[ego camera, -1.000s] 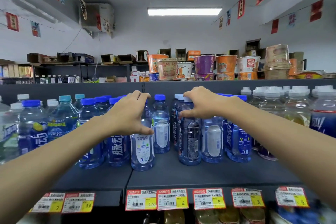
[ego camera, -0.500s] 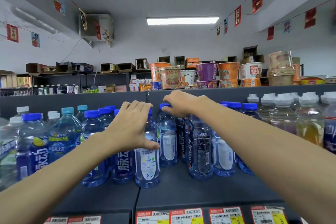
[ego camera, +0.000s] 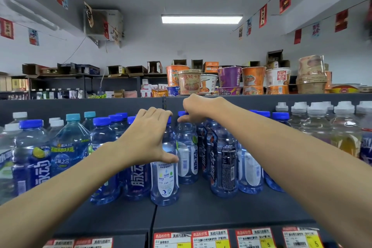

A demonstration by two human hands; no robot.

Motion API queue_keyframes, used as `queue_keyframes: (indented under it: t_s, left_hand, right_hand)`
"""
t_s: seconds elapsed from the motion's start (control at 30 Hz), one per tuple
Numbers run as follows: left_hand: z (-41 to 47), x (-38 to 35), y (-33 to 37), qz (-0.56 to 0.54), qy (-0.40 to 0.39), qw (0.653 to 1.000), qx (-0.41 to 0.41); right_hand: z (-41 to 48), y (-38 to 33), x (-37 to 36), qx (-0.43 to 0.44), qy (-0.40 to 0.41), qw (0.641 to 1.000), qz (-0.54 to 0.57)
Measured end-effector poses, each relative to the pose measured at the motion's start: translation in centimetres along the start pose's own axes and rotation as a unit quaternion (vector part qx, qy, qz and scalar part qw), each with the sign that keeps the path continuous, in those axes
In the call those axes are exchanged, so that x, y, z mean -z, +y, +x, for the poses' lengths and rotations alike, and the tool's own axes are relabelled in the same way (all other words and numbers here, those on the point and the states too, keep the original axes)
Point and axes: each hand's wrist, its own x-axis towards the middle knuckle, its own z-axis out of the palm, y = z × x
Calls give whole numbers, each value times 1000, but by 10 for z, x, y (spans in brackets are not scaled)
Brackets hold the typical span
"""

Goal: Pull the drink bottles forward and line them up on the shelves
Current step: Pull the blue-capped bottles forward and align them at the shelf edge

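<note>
So the left hand is wrapping round the top of the white-label bottle at frame centre, thumb hooking its right side. Just up and right, the right hand is pinching the neck of the blue-cap bottle behind it. Looks like the pull-forward step is going on. Next, I'm guessing both are sliding toward the shelf edge at lower centre, level with their neighbours.
</note>
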Motion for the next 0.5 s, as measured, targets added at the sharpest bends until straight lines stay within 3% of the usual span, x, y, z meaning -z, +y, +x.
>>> queue_keyframes:
  t_s: [0.17, 0.37, 0.5]
  left_hand:
    - [-3, 0, -2, -5, -2, 1000, 3]
    - [0, 0, 0, -3, -9, 1000, 1]
    - [-1, 0, -2, -5, -9, 1000, -5]
  right_hand:
    - [-1, 11, 4, 12, -23, 992, 120]
    - [3, -4, -2, -13, 16, 1000, -13]
    - [4, -7, 1, -18, -17, 1000, -1]
